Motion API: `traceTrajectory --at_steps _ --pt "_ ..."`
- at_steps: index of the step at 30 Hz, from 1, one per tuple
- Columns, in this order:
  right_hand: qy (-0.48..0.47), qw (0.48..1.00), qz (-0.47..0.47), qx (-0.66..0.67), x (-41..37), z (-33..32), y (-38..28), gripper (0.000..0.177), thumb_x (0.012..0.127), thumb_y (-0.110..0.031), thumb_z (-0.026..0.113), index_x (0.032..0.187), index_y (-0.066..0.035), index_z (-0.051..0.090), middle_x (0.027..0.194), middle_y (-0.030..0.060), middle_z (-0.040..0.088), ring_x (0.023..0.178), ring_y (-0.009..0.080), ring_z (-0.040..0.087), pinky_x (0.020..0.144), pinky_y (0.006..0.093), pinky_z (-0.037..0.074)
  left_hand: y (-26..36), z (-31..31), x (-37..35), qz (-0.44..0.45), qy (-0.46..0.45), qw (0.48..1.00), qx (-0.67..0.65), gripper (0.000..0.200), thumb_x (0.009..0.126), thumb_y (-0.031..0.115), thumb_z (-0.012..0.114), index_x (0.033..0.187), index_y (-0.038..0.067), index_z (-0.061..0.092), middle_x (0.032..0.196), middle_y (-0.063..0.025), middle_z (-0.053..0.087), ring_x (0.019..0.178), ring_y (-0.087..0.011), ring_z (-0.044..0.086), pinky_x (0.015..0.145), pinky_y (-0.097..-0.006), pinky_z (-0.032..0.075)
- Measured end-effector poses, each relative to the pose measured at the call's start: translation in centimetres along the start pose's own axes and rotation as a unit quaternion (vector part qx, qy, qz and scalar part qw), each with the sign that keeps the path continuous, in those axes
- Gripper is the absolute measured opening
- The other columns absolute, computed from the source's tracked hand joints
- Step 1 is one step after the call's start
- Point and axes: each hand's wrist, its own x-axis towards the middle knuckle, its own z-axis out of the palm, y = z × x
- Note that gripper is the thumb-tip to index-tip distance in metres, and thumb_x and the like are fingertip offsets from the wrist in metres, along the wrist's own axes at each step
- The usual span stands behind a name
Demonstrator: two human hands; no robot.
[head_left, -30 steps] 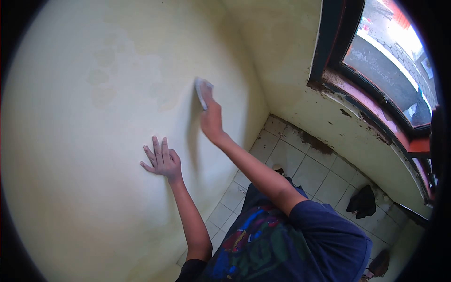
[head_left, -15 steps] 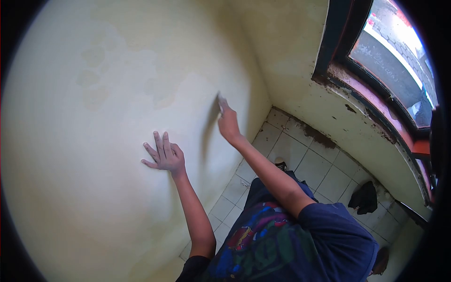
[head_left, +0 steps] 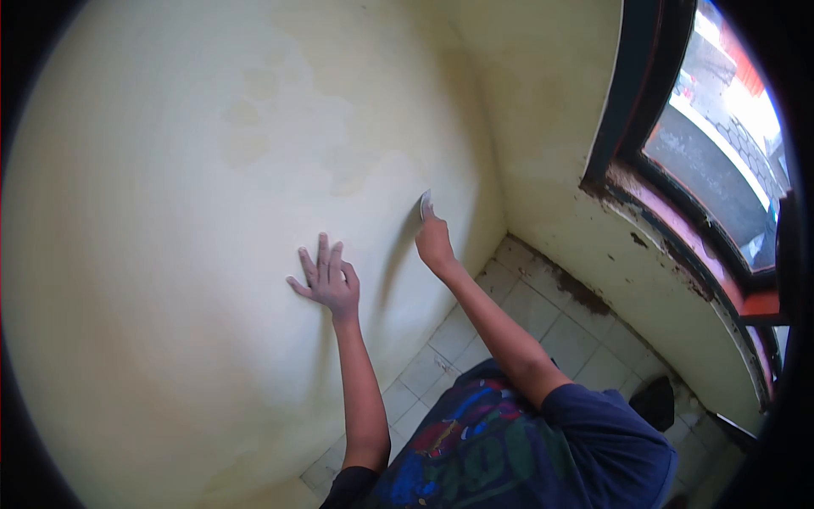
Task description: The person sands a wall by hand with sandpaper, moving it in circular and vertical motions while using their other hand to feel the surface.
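I see the left hand (head_left: pixel 334 287) spread open against the wall (head_left: pixel 195 297), holding nothing, while the right hand (head_left: pixel 435 243) grips a pale thin piece (head_left: pixel 426 202) at the wall, near the corner (head_left: pixel 498 161). I'd worry the piece could slip out if that pinch is loose, or gouge the wall if its edge tips inward; the right hand might also knock the corner if it swings too wide.

I observe the floor (head_left: pixel 527 307), surfaced with pale square tiles separated by darker joints. Along its far edge, I note a patch of brown residue (head_left: pixel 585 297). Nearer, I register a black item (head_left: pixel 655 402), partly occluded; its type is indeterminate.
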Motion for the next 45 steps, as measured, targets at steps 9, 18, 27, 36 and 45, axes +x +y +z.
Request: traceTrajectory --at_steps 9,18,27,36,45 --pt "0.120 0.967 -0.223 -0.033 -0.8 0.1 -5.6 0.086 0.070 0.019 0.044 0.152 0.002 0.024 0.154 0.0321 0.025 0.128 0.0496 0.043 0.109 0.0472 0.040 -0.1 -3.1 2.8 -0.007 -0.068 0.995 -0.078 0.037 0.085 0.008 0.058 0.118 0.022 0.067 0.148 -0.0020 0.052 0.144 -0.0226 0.040 0.120 -0.0553 -0.001" --pt "0.138 0.963 -0.225 -0.054 0.6 -0.2 -4.2 0.087 0.069 0.023 0.039 0.152 0.004 0.022 0.154 0.0348 0.021 0.144 0.0472 0.021 0.115 0.0466 0.034 -1.1 -1.7 2.7 0.049 -0.019 0.999 0.001 0.033 0.086 0.011 0.059 0.115 0.025 0.067 0.142 0.0059 0.057 0.140 -0.0194 0.045 0.121 -0.0541 0.002" --pt "0.160 0.975 -0.156 0.010 0.4 2.3 -0.6 0.094 0.067 0.025 0.041 0.154 0.001 0.019 0.157 0.0290 0.020 0.145 0.0437 0.020 0.117 0.0444 0.031 -0.9 -0.7 2.9 0.070 0.010 0.997 0.039 0.032 0.084 0.009 0.058 0.108 0.027 0.068 0.141 0.0060 0.059 0.140 -0.0255 0.046 0.120 -0.0585 0.002" --pt "0.179 0.938 -0.276 0.104 -0.8 2.2 -7.3 0.087 0.069 0.020 0.051 0.151 0.000 0.032 0.157 0.0286 0.022 0.146 0.0452 0.019 0.118 0.0452 0.028 0.8 0.7 2.3 0.065 -0.007 0.996 0.056 0.033 0.086 0.010 0.056 0.111 0.026 0.069 0.141 0.0054 0.059 0.142 -0.0293 0.042 0.119 -0.0604 -0.002" --pt "0.269 0.937 0.007 0.225 1.9 5.6 5.7 0.077 0.073 0.019 0.034 0.149 0.003 0.035 0.150 0.0256 0.040 0.142 0.0331 0.038 0.118 0.0366 0.028 0.8 1.5 1.9 0.101 -0.029 0.992 0.074 0.038 0.086 0.010 0.055 0.117 0.028 0.066 0.141 0.0065 0.059 0.144 -0.0305 0.038 0.118 -0.0620 -0.005"
